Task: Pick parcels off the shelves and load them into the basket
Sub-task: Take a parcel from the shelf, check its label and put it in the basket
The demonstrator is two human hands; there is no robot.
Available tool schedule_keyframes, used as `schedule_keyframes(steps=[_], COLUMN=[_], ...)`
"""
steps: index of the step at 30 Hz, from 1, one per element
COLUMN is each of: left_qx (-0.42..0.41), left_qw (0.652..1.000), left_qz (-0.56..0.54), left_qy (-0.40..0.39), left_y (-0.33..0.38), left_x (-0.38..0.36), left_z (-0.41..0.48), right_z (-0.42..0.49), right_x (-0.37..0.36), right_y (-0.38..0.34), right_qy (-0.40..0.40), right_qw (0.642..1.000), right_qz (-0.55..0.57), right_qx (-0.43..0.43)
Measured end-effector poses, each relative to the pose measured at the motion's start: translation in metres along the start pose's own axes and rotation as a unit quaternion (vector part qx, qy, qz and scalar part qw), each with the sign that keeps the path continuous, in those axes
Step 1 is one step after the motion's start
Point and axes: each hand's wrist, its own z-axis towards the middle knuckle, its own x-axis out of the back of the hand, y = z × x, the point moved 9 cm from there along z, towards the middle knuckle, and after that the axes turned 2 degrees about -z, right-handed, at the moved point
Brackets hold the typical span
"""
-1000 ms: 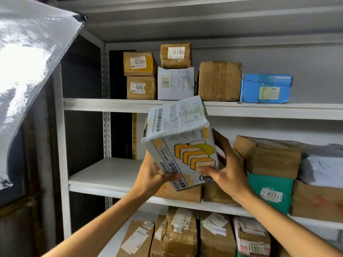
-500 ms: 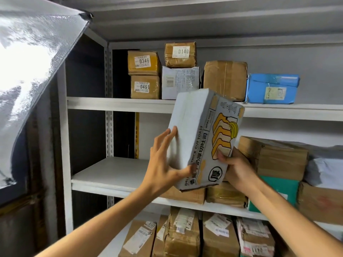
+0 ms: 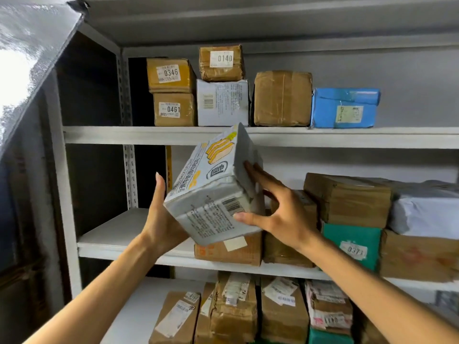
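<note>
While flat left hand props and right hand grips tilted box, open shelf lies left.

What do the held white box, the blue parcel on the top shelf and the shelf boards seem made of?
The white box: printed cardboard, wrapped in glossy clear tape or film, judging by wrinkled shine. The blue parcel: probably a plastic mailer bag, smooth with soft folds. The shelf boards: likely white-painted metal, thin flat edges; cannot be sure.
</note>
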Motion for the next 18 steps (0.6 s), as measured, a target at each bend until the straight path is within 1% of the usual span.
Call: schedule_keyframes(steps=[2, 3, 4, 6, 8, 10, 12, 15, 18], left_qx=[0.004, -0.003, -0.015, -0.038, -0.048, -0.066, -0.076, -0.085, -0.086], left_qw=[1.000, 0.998, 0.993, 0.972, 0.954, 0.941, 0.938, 0.926, 0.919], left_qz=[0.016, 0.055, 0.117, 0.231, 0.291, 0.328, 0.338, 0.365, 0.382], left_qy=[-0.005, 0.002, 0.013, 0.035, 0.054, 0.043, 0.031, 0.050, 0.047], left_y=[0.014, 0.023, 0.032, 0.050, 0.062, 0.067, 0.066, 0.064, 0.070], left_x=[-0.006, -0.006, -0.006, -0.007, -0.003, 0.002, 0.012, 0.045, 0.087], left_z=[-0.003, -0.002, -0.001, -0.001, -0.003, -0.008, -0.018, -0.030, -0.036], right_z=[0.006, 0.012, 0.019, 0.033, 0.042, 0.044, 0.039, 0.031, 0.031], right_x=[0.008, 0.013, 0.017, 0.022, 0.018, 0.005, -0.015, -0.057, -0.102], right_y=[-0.002, -0.007, -0.011, -0.011, -0.010, -0.007, -0.001, 0.010, 0.020], right_qy=[0.040, 0.066, 0.087, 0.100, 0.075, 0.042, 0.015, -0.029, -0.036], right_qw=[0.997, 0.995, 0.993, 0.991, 0.990, 0.988, 0.985, 0.985, 0.984], right_qz=[0.065, 0.077, 0.081, 0.073, 0.086, 0.126, 0.151, 0.149, 0.159], right_qx=[-0.007, -0.010, -0.018, -0.055, -0.081, -0.082, -0.078, -0.082, -0.075])
